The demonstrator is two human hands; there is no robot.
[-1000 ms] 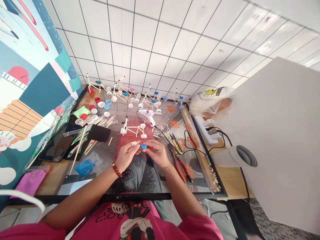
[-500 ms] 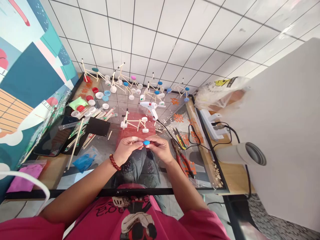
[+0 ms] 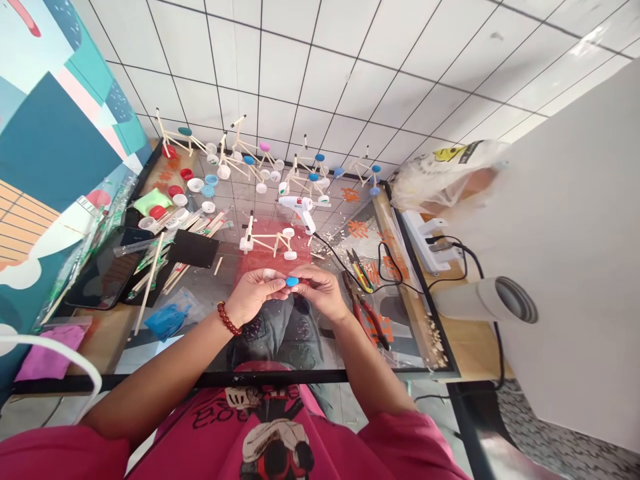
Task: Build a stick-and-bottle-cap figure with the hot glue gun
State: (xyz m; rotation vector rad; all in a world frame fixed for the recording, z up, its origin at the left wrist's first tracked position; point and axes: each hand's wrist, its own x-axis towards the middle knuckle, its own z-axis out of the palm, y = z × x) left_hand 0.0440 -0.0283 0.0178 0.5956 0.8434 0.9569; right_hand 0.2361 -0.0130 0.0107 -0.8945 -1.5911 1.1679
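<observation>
Between the fingertips of both hands is a small blue piece of modelling clay point(image 3: 292, 282), rounded and slightly flattened. My left hand point(image 3: 257, 293) pinches it from the left, and a beaded bracelet circles that wrist. From the other side my right hand point(image 3: 320, 291) grips it with thumb and fingers. Just beyond the hands, a small tricycle model point(image 3: 270, 243) made of sticks with white bottle-cap wheels stands on a red patch of the glass table. Behind it lies a white hot glue gun point(image 3: 301, 210). An opened bag of blue clay point(image 3: 167, 323) rests left of my left hand.
Several finished stick models with coloured seats line the back edge. Bottle caps point(image 3: 196, 186), wooden sticks, a black card point(image 3: 193, 249) and a phone point(image 3: 107, 270) lie left. Pliers point(image 3: 367, 310), cutters point(image 3: 360, 270), the glue gun's cord and a power strip point(image 3: 426, 240) are right.
Both hands keep hold of the blue clay, with slight finger movement around it. The whole view has shifted a little; nothing on the table has been moved.
</observation>
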